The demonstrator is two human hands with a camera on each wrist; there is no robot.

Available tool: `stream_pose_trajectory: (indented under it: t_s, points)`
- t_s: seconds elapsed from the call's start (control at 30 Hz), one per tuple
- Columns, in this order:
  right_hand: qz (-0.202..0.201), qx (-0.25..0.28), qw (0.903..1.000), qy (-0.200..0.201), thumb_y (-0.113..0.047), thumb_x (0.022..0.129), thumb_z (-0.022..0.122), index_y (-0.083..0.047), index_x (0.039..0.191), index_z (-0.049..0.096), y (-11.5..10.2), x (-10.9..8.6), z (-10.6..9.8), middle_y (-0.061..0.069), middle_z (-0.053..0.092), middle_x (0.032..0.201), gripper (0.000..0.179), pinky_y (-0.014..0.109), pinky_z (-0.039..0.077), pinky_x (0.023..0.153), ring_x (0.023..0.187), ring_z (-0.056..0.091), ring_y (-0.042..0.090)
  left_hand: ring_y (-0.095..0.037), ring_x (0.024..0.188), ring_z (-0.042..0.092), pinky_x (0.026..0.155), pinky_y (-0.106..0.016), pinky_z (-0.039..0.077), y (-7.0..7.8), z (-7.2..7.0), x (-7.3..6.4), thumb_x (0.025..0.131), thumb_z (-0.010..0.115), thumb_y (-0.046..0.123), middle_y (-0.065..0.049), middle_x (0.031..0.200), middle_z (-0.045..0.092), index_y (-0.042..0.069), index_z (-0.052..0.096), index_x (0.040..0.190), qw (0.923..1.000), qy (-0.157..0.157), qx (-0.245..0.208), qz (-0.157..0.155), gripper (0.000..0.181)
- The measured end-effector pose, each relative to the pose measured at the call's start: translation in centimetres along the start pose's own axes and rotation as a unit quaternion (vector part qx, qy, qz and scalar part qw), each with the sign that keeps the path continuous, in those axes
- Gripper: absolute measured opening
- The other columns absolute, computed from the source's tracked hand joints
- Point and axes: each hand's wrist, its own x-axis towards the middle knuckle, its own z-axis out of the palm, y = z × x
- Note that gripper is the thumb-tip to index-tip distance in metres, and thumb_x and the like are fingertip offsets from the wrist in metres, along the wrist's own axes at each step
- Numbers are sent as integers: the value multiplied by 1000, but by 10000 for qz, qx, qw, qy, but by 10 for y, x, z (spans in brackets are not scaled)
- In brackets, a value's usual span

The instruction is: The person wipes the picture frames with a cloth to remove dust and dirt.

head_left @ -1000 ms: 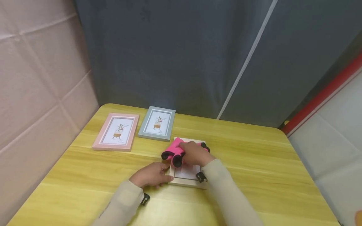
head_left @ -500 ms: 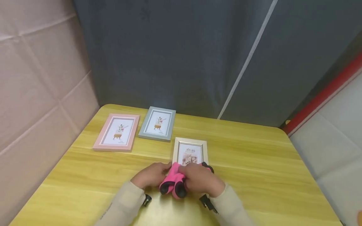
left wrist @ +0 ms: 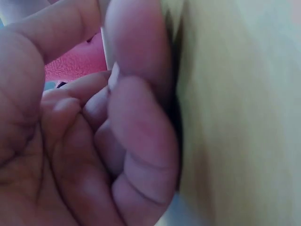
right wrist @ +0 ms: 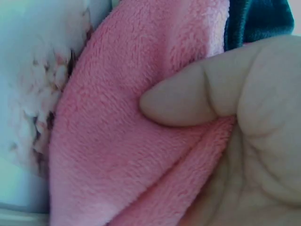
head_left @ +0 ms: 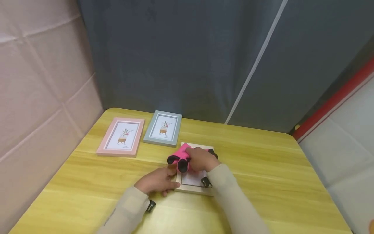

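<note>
A cream picture frame (head_left: pixel 193 189) lies face up on the wooden table, a floral picture showing behind its pane in the right wrist view. My right hand (head_left: pixel 201 159) grips a bunched pink cleaning cloth (head_left: pixel 182 152) with black edging over the frame's upper half. The right thumb presses into the cloth (right wrist: pixel 108 122), its fleecy side plain to see. At the frame's lower left, my left hand (head_left: pixel 156 180) holds the edge between thumb and fingers. In the left wrist view, the curled fingers (left wrist: pixel 141 122) rest down by the tabletop.
A pink picture frame (head_left: pixel 100 151) and a grey-blue picture frame (head_left: pixel 148 140) lie face up at the table's back left. Behind the table (head_left: pixel 263 156) hangs a dark curtain (head_left: pixel 175 58). A pale covered wall (head_left: pixel 43 84) borders the left side.
The right hand has moved the cloth down to the frame's near edge, baring the picture, then back up to its upper half. The left hand has stayed at the frame's left edge.
</note>
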Motion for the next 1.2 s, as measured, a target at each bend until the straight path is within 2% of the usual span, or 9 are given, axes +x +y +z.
stream_pose_trajectory:
  t_s: [0.13, 0.3, 0.4, 0.47, 0.57, 0.63, 0.77, 0.97, 1.2]
  points:
    - [-517, 225, 9975, 431, -2, 89, 63, -17, 116, 64, 14, -6, 1, 2, 65, 97, 31, 40, 50, 86, 90, 59, 22, -17, 47, 55, 52, -32, 46, -1, -1, 2, 91, 72, 29, -6, 67, 62, -3, 40, 148, 9999, -59, 103, -64, 73]
    - [-1433, 362, 9846, 929, 5, 90, 60, -17, 115, 72, 16, -42, -1, -5, 70, 106, 36, 36, 50, 95, 101, 64, 15, -18, 55, 61, 58, -33, 48, -8, -16, 6, 91, 68, 19, -5, 77, 64, -4, 50, 142, 9996, -241, -9, 120, 58]
    - [-1814, 156, 9782, 996, 8, 86, 64, -15, 111, 74, 5, -63, 3, -6, 72, 104, 35, 33, 52, 92, 100, 66, 13, -19, 61, 62, 62, -33, 51, -12, -25, 12, 95, 60, 10, -6, 81, 65, -6, 51, 140, 9996, -19, -274, 116, 49]
    - [-1891, -44, 9779, 895, 7, 85, 65, -14, 110, 75, -2, -70, 10, -5, 72, 105, 35, 33, 51, 94, 103, 66, 14, -18, 63, 62, 62, -32, 52, -12, -26, 18, 97, 56, 9, -8, 79, 65, -7, 56, 133, 9988, 230, -440, 27, 40]
    - [-1817, -386, 9803, 665, 1, 87, 67, -16, 115, 74, -10, -74, 23, -5, 71, 111, 33, 34, 48, 99, 110, 64, 17, -17, 64, 63, 62, -32, 54, -9, -24, 30, 97, 60, 15, -8, 83, 66, -5, 60, 127, 9976, 442, -529, -28, 36]
    - [-1671, -636, 9820, 607, -4, 91, 65, -18, 120, 72, -13, -75, 30, -4, 70, 117, 32, 36, 45, 103, 117, 61, 20, -16, 62, 62, 61, -31, 54, -7, -22, 36, 95, 63, 19, -8, 82, 66, -5, 60, 123, 9980, 493, -391, -72, 37]
    - [-1494, -920, 9817, 745, -9, 93, 66, -19, 121, 72, -15, -77, 37, -2, 70, 118, 30, 39, 44, 104, 118, 60, 22, -16, 58, 60, 59, -30, 52, -3, -19, 42, 93, 67, 20, -7, 74, 66, -4, 54, 131, 9979, 529, -256, -271, 47]
    - [-1136, -972, 9852, 832, -5, 88, 67, -19, 114, 74, -4, -90, 37, -2, 72, 107, 30, 40, 49, 95, 106, 64, 21, -16, 56, 61, 53, -26, 52, -3, -16, 44, 94, 67, 13, -10, 72, 66, -3, 41, 145, 9952, 339, -800, -453, 59]
    - [-828, -1325, 9823, 1033, 4, 81, 67, -19, 94, 70, 8, -110, 30, -6, 66, 83, 26, 42, 50, 82, 84, 60, 17, -17, 57, 62, 53, -26, 51, -9, -12, 43, 93, 68, 12, -11, 75, 66, -1, 39, 148, 9929, 376, -985, -555, 64]
